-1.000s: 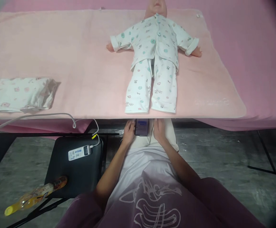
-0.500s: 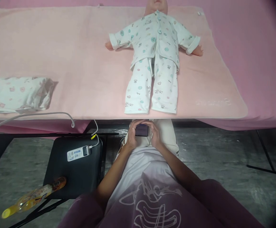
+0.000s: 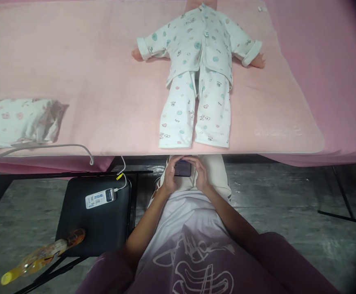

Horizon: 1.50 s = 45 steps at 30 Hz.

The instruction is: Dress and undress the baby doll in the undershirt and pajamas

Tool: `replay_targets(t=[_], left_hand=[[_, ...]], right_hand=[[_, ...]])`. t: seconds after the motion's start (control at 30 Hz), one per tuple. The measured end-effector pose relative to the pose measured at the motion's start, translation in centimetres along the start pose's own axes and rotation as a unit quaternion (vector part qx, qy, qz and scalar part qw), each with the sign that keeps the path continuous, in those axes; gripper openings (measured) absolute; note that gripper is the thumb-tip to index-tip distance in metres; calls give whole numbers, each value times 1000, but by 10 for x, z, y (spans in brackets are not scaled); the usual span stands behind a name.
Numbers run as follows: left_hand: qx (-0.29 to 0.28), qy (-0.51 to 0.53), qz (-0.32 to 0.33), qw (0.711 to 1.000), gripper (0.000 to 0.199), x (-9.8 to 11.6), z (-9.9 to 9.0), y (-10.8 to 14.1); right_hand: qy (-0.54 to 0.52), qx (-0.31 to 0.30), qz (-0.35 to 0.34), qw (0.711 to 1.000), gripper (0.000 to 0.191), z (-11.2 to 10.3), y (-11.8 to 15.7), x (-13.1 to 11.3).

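Observation:
In my lap, below the table edge, a dark phone (image 3: 183, 168) lies between my hands on light trousers. My left hand (image 3: 170, 173) is at its left side, my right hand (image 3: 201, 173) at its right. The stretched fingers of both curve over the phone's far edge and meet there. Neither hand visibly grips it, though the undersides are hidden. Beyond the edge, a baby doll (image 3: 259, 61) lies on its back, arms spread, in a white patterned jacket (image 3: 193, 45) and matching pants (image 3: 179, 114). Its head is cut off by the top of the frame.
A pink mat (image 3: 104, 73) covers the table. Folded printed cloth (image 3: 15, 120) sits at the left. A white cable (image 3: 58, 145) crosses the edge. On a black stool (image 3: 101, 228) are a white cabled device (image 3: 99, 199) and a yellow-capped bottle (image 3: 39, 257). Thin metal legs (image 3: 343, 190) stand at right.
The view has tilted slightly down, so the doll's chin has left the frame and the table items shift a little. My hands keep their place around the phone.

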State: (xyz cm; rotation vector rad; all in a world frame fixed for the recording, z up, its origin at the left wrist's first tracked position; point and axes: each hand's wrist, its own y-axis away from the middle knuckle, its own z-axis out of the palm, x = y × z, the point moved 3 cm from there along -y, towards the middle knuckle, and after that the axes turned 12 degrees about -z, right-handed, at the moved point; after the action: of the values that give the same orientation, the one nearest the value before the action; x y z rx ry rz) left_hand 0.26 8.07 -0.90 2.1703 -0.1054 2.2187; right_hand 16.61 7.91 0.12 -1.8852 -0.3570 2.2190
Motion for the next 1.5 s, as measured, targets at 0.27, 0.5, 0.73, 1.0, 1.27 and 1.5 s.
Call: replay_targets(t=[0.27, 0.5, 0.73, 1.0, 1.27, 1.5], left_hand=[[-9, -43, 35, 998, 69, 0, -2, 0], [-12, -12, 35, 999, 67, 3, 0, -1], [39, 14, 11, 999, 69, -11, -2, 0], [139, 35, -56, 988, 68, -24, -5, -1], [163, 61, -70, 982, 71, -31, -5, -1], [146, 58, -61, 986, 70, -34, -3, -1]], right_hand=[[-3, -4, -26, 1000, 53, -2, 2, 5], [18, 16, -27, 999, 55, -11, 5, 7], [8, 70, -14, 997, 51, -29, 14, 16], [42, 142, 70, 987, 50, -38, 11, 38], [20, 159, 82, 984, 49, -37, 8, 45], [12, 180, 122, 976, 62, -40, 9, 54]])
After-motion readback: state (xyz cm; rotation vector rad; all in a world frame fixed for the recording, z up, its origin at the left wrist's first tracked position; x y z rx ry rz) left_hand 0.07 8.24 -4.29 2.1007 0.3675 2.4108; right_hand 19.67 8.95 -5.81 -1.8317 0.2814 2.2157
